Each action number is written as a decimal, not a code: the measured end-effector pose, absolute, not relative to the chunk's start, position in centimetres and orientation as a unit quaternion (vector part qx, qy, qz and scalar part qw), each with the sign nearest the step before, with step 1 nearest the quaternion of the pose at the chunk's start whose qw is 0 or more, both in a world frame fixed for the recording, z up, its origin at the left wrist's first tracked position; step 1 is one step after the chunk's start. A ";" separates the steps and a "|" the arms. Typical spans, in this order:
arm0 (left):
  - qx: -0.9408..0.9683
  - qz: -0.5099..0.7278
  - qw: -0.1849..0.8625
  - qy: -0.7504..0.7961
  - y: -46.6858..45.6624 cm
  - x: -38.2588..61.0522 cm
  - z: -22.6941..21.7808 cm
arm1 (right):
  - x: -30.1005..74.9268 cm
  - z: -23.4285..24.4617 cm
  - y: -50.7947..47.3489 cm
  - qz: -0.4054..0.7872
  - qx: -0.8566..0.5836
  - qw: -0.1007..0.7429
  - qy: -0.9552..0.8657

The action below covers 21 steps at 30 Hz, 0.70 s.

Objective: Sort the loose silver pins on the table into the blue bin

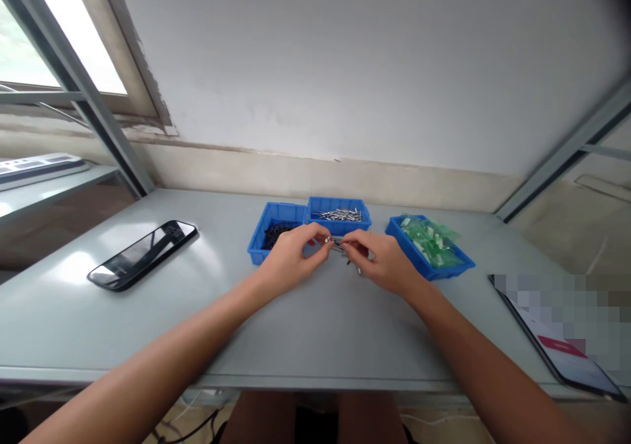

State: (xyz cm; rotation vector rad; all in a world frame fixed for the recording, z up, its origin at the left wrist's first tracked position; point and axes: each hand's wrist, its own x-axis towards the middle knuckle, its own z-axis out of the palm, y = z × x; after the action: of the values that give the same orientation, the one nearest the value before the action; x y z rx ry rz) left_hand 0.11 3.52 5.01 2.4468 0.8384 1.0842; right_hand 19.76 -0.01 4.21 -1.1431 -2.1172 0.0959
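Observation:
Both of my hands meet above the grey table (315, 326), just in front of the blue trays. My left hand (290, 257) pinches a small silver metal piece (328, 240) at its fingertips. My right hand (382, 260) is closed in a pinch on a thin metal screw or pin (340, 247) that points toward the left hand. The two parts nearly touch. Behind the hands stand a blue tray of dark small parts (269, 237) and a blue tray of silver screws (339, 214).
A third blue tray (430, 247) with green and white plastic pieces lies to the right. A black phone (142, 255) rests at the left of the table. A tablet (566, 352) lies at the right front edge. A wall stands behind.

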 end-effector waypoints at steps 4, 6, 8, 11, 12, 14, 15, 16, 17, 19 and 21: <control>0.883 0.342 0.125 0.296 3.9 0.0 4.5 | 19.8 4.5 -0.3 0.045 -0.436 0.396 -0.807; 0.891 0.327 0.112 0.295 4.1 0.0 4.3 | 19.7 4.4 -0.3 0.042 -0.433 0.384 -0.815; 0.896 0.316 0.106 0.293 4.2 0.0 4.1 | 19.7 4.2 -0.2 0.036 -0.433 0.363 -0.824; 0.900 0.305 0.109 0.291 4.1 0.0 4.1 | 19.7 3.9 0.1 0.024 -0.432 0.341 -0.835; 0.900 0.302 0.111 0.292 4.1 -0.1 4.1 | 19.8 3.9 0.2 0.022 -0.429 0.337 -0.838; 0.900 0.301 0.114 0.293 4.1 -0.1 4.2 | 19.9 3.7 0.3 0.019 -0.424 0.332 -0.842; 0.900 0.302 0.115 0.293 4.1 -0.1 4.2 | 19.9 3.7 0.4 0.019 -0.422 0.330 -0.844; 0.899 0.306 0.117 0.292 4.1 -0.1 4.2 | 19.9 3.7 0.4 0.021 -0.422 0.328 -0.845; 0.897 0.310 0.120 0.290 4.1 -0.1 4.2 | 19.9 3.7 0.4 0.023 -0.422 0.327 -0.845; 0.894 0.320 0.130 0.285 4.2 0.0 4.3 | 19.9 3.9 0.3 0.025 -0.422 0.325 -0.846; 0.890 0.330 0.142 0.281 4.2 0.0 4.4 | 19.8 4.0 0.2 0.025 -0.421 0.324 -0.847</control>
State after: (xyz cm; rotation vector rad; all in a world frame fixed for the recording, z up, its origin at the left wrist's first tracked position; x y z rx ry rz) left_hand 0.00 4.19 4.45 2.5693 0.8099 0.9522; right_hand 19.84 0.17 3.98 -1.1057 -2.2215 0.0664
